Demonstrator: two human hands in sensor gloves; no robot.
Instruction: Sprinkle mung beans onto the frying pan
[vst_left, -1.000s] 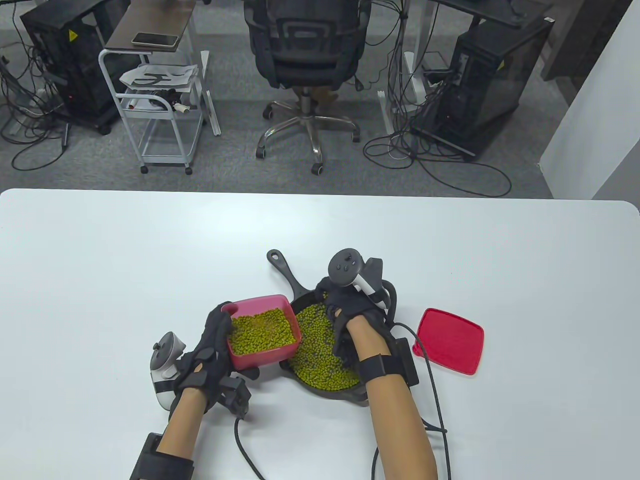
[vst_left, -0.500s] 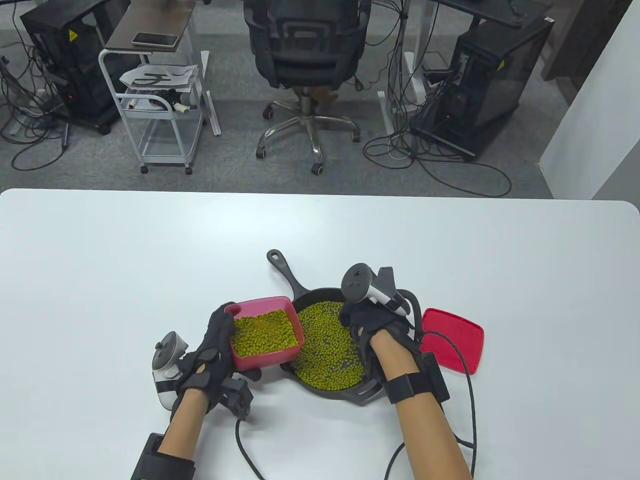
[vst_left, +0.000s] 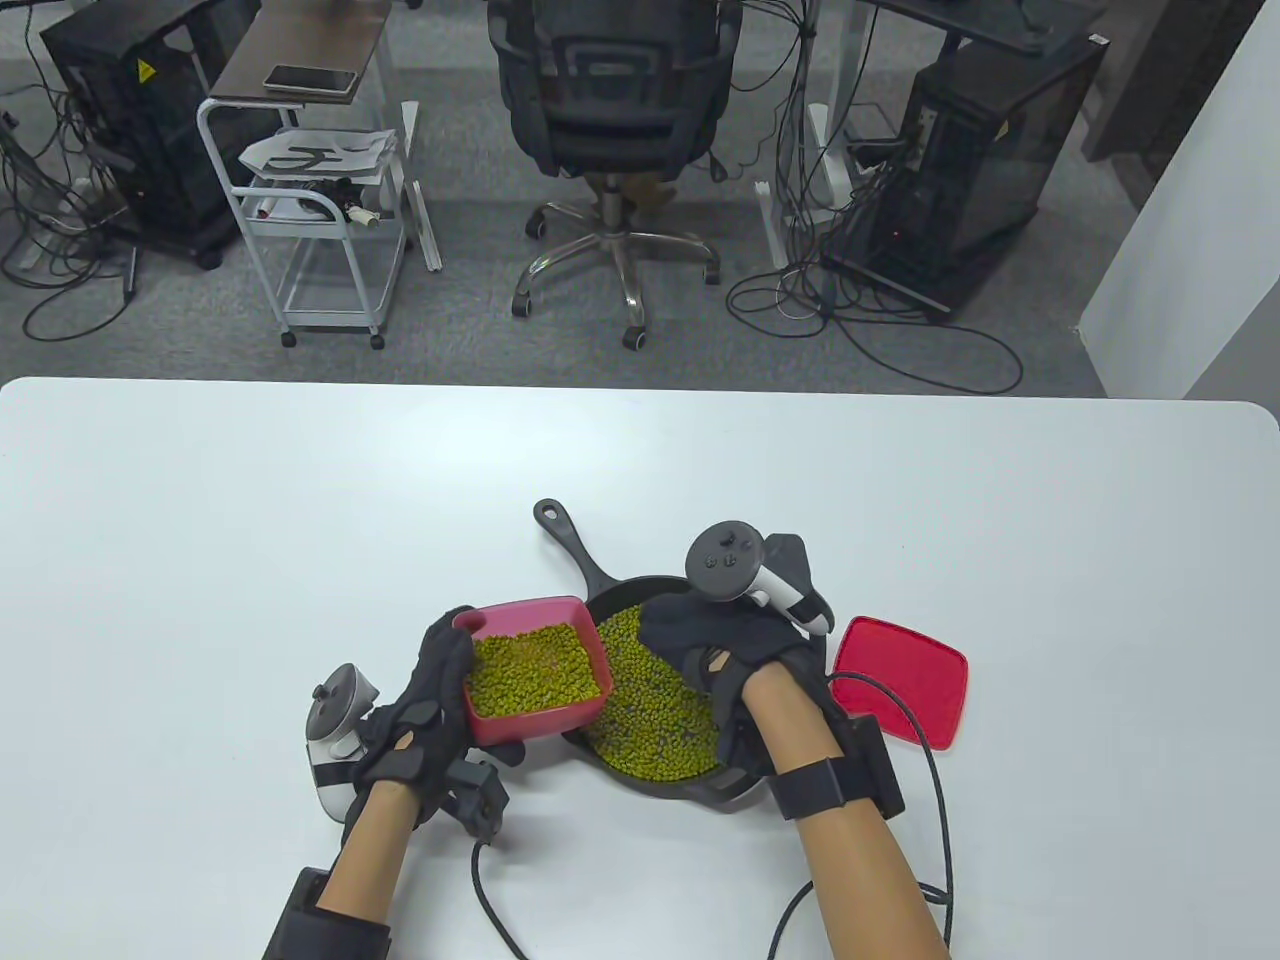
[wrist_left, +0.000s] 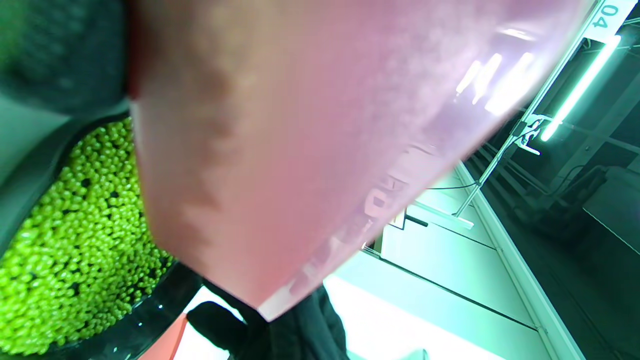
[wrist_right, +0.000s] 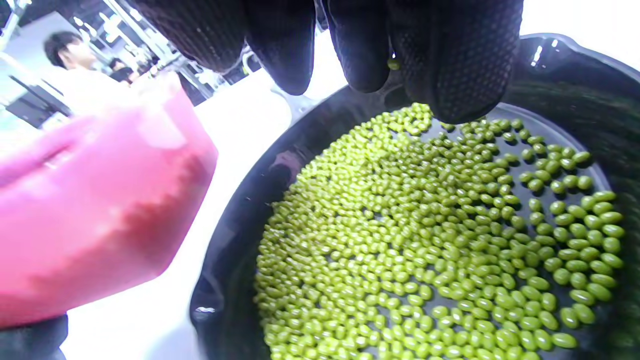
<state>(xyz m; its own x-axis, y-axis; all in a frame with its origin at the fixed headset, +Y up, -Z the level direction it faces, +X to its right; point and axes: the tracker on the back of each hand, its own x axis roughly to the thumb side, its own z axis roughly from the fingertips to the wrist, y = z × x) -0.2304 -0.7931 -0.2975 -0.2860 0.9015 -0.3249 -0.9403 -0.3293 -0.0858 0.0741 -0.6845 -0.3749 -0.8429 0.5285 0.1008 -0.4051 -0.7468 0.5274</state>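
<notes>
Left hand (vst_left: 425, 715) grips a pink container (vst_left: 535, 668) of mung beans (vst_left: 538, 672), held tilted at the left rim of the black frying pan (vst_left: 610, 585) on the white table (vst_left: 300, 520). Right hand (vst_left: 725, 650) hovers palm-down over the pan, fingers (wrist_right: 450, 60) bunched together and pointing down, one bean visible between them; whether more are held cannot be told. A layer of beans (wrist_right: 425, 240) covers the pan floor. A red lid (vst_left: 905, 680) lies flat just right of the pan
</notes>
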